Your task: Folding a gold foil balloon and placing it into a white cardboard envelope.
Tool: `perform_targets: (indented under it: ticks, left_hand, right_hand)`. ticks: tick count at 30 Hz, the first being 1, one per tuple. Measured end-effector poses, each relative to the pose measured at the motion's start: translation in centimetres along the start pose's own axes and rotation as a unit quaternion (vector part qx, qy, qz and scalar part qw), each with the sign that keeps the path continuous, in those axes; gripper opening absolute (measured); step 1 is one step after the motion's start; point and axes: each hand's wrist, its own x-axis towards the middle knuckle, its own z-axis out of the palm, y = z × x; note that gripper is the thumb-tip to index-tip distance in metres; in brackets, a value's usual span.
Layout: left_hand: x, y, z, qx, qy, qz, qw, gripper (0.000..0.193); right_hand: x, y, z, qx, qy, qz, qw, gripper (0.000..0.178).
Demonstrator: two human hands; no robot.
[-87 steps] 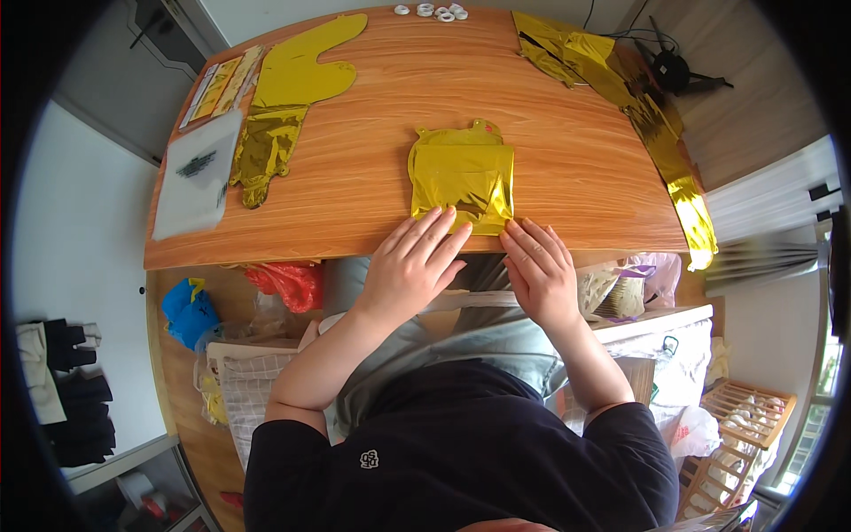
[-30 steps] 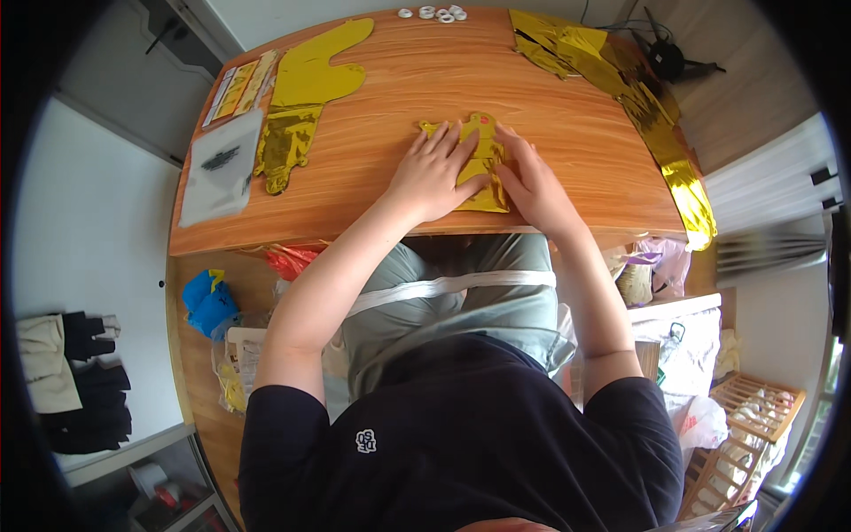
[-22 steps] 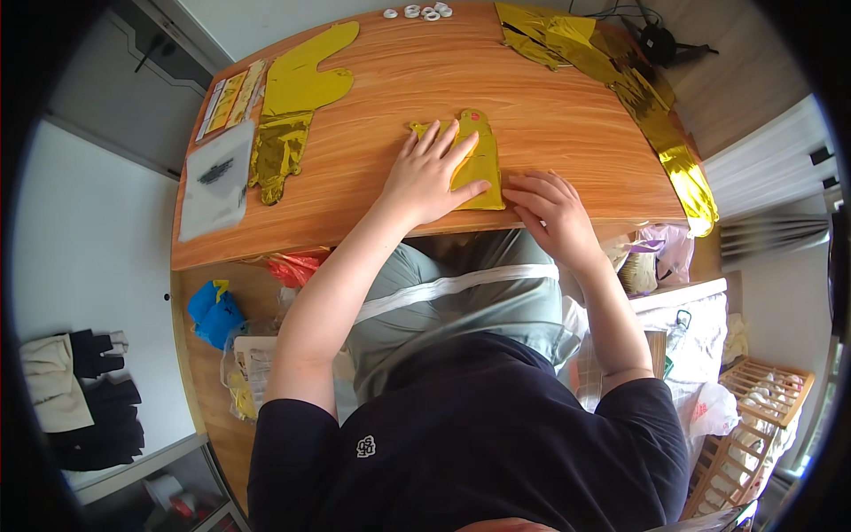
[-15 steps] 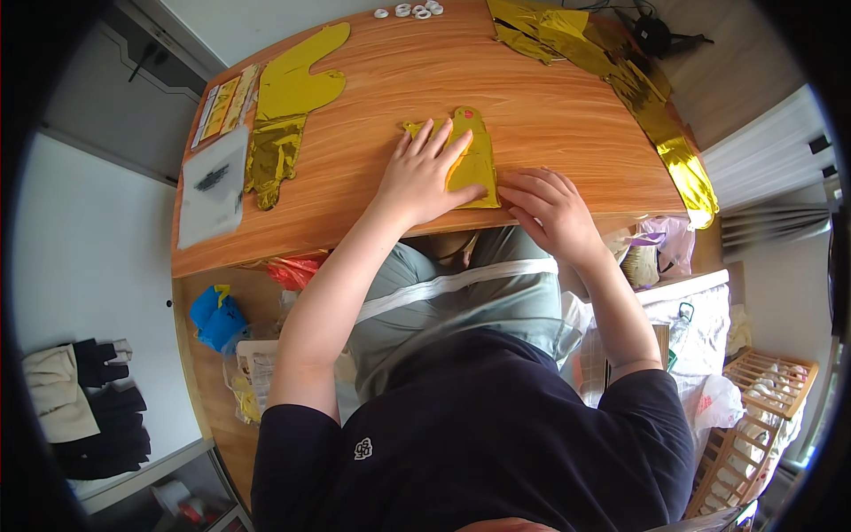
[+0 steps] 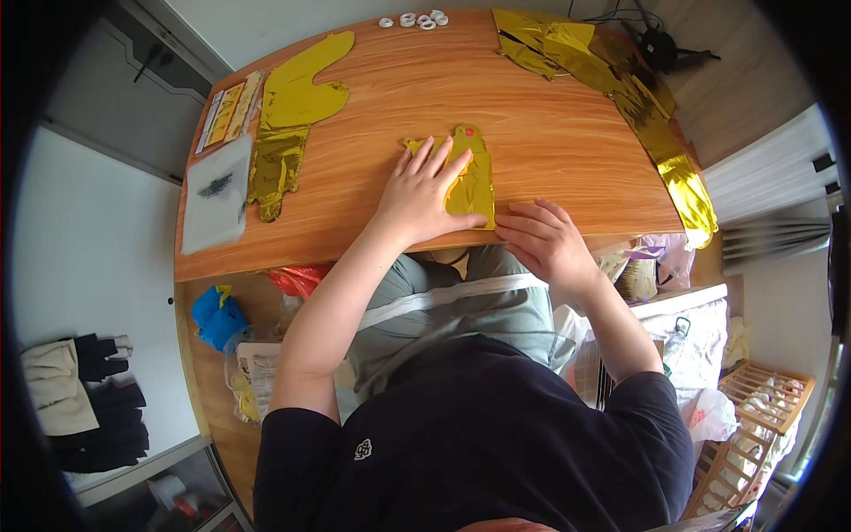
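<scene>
A folded gold foil balloon (image 5: 480,173), with rounded tabs on its far edge and a small red mark on one tab, lies flat near the table's front edge. My left hand (image 5: 421,197) rests on it palm down, fingers spread, covering its left part. Its thumb lies along the near edge. To the right, my right hand (image 5: 547,244) is at the foil's near right corner, fingers loosely bent and slightly apart. Its fingertips come up to the foil's side; whether they touch it I cannot tell. I see nothing held in it.
On the wooden table (image 5: 381,106), another flat gold foil balloon (image 5: 306,89) lies at the left beside a translucent bag (image 5: 217,195) and packets (image 5: 230,111). White ribbon rolls (image 5: 425,19) sit at the back. More gold foil (image 5: 634,106) runs along the right edge near a black device (image 5: 660,49).
The whole view has shifted slightly, so the table appears lower. Both hands keep nearly the same places at the folded foil, with the right fingers a little altered in pose.
</scene>
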Motion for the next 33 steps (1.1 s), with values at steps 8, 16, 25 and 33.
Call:
perform_targets:
  ticks: [8, 16, 25, 33]
  left_hand:
    - [0.1, 0.5, -0.6, -0.008, 0.012, 0.013, 1.000, 0.107]
    - [0.4, 0.8, -1.0, -0.023, 0.005, 0.004, 1.000, 0.108]
    - [0.1, 0.5, -0.9, -0.021, 0.011, 0.006, 1.000, 0.111]
    - [0.2, 0.4, -0.6, -0.035, 0.028, 0.010, 0.999, 0.109]
  right_hand:
    - [1.0, 0.5, -0.6, -0.008, 0.007, 0.012, 1.000, 0.032]
    - [1.2, 2.4, -0.8, -0.042, -0.012, -0.081, 0.996, 0.035]
    - [3.2, 3.5, -2.1, 0.071, -0.042, 0.018, 0.996, 0.037]
    - [6.4, 6.9, -0.8, -0.027, -0.077, 0.037, 0.996, 0.036]
